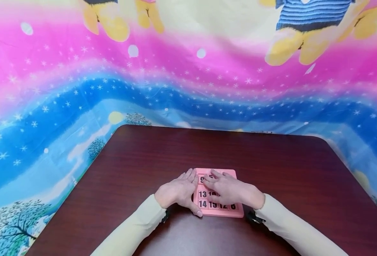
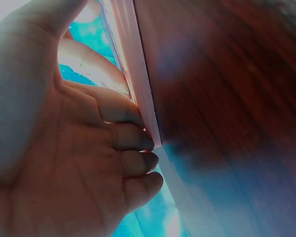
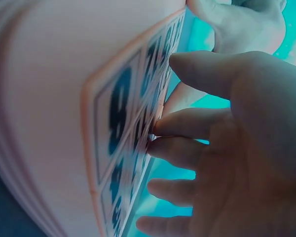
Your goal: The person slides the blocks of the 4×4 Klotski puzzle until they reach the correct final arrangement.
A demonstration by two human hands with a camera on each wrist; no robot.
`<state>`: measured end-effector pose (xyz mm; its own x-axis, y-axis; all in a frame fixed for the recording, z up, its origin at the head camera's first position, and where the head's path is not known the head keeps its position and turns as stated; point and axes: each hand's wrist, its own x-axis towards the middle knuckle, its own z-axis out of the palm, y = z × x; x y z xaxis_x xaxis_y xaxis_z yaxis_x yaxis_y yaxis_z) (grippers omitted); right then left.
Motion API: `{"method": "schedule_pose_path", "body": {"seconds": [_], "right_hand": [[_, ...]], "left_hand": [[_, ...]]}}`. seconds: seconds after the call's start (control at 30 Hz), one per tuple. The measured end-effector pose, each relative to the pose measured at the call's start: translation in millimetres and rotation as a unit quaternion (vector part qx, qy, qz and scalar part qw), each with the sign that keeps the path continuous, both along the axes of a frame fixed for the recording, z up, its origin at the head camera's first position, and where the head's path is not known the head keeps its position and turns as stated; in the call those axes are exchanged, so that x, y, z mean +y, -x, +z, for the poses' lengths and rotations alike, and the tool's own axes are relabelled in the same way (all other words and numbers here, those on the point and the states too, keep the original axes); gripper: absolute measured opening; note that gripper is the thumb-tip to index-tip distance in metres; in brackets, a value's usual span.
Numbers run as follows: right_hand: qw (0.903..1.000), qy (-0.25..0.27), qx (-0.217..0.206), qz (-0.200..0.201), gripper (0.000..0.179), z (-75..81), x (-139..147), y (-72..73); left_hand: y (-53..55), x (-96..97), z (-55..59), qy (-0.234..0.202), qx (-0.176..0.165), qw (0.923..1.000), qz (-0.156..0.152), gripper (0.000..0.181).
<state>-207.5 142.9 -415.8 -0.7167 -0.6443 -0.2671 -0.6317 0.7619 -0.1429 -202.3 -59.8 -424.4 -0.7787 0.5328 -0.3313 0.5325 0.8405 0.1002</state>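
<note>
A pink sliding number puzzle lies flat on the table, its white tiles bearing black numbers such as 13, 14 and 15. Along its left side rests my left hand, with the thumb near the lower left corner. In the left wrist view, the fingers of that hand touch the puzzle's pink side edge. My right hand is spread over the tiles and hides several of them. Seen from the right wrist, fingertips of this hand touch the tile face, the fingers extended.
The dark reddish-brown table stretches around the puzzle, with rounded far corners. Behind it hangs a colourful cloth in pink and blue with snowflakes and cartoon figures. Black straps show under the cream sleeves.
</note>
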Motion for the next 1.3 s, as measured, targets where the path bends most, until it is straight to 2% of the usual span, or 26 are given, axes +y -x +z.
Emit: {"method": "schedule_pose_path", "body": {"seconds": [0.33, 0.5, 0.7, 0.93, 1.3], "right_hand": [[0.9992, 0.007, 0.021, 0.033, 0.059, 3.3, -2.5, -16.1], [0.9995, 0.011, 0.009, 0.028, 0.06, 9.1, 0.0, -18.0], [0.9997, 0.015, 0.017, 0.006, 0.06, 19.1, 9.2, -11.8], [0.9991, 0.006, -0.007, -0.041, 0.06, 16.8, 19.1, -0.9], [0.9992, 0.009, -0.019, -0.036, 0.058, 9.7, 18.1, 4.3]], "left_hand": [[-1.9, -1.1, 0.0, -0.004, 0.003, 1.0, 0.002, 0.131], [-1.4, -0.6, 0.7, -0.002, 0.002, 1.0, 0.003, 0.132], [-1.8, -0.2, 0.4, 0.0, -0.001, 1.0, 0.004, 0.133], [-3.5, 1.4, -1.8, -0.007, -0.002, 1.0, 0.004, 0.133], [-1.7, 1.6, 0.1, -0.007, -0.008, 0.9999, 0.008, 0.133]]}}
